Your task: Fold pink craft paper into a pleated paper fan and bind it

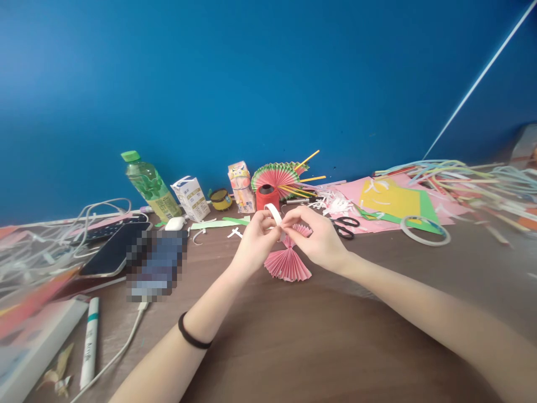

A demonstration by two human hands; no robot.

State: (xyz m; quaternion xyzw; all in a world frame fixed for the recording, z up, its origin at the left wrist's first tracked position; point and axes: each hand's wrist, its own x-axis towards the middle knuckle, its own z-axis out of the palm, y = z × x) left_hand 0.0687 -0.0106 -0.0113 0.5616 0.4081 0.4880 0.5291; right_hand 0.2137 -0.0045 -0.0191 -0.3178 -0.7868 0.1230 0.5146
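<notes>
Both of my hands meet above the middle of the brown table. My left hand (260,238) is closed on a curved white strip (273,214), which arches up between the hands. With thumb and fingertips pinched together, my right hand (315,235) holds the strip's other side. Below and between them lies a pink pleated paper piece (288,263), narrow in the middle and fanned out at its ends; my right hand hides part of it. Right behind the hands stands a red cylinder (267,198) with a dark opening on top.
Black-handled scissors (346,226) lie right of my right hand. Behind stand a green-capped bottle (151,184), a carton (191,198) and a green-edged paper fan (277,178). Phones, cables and a marker (89,341) lie left; colored sheets (390,198) and a tape roll (425,230) right.
</notes>
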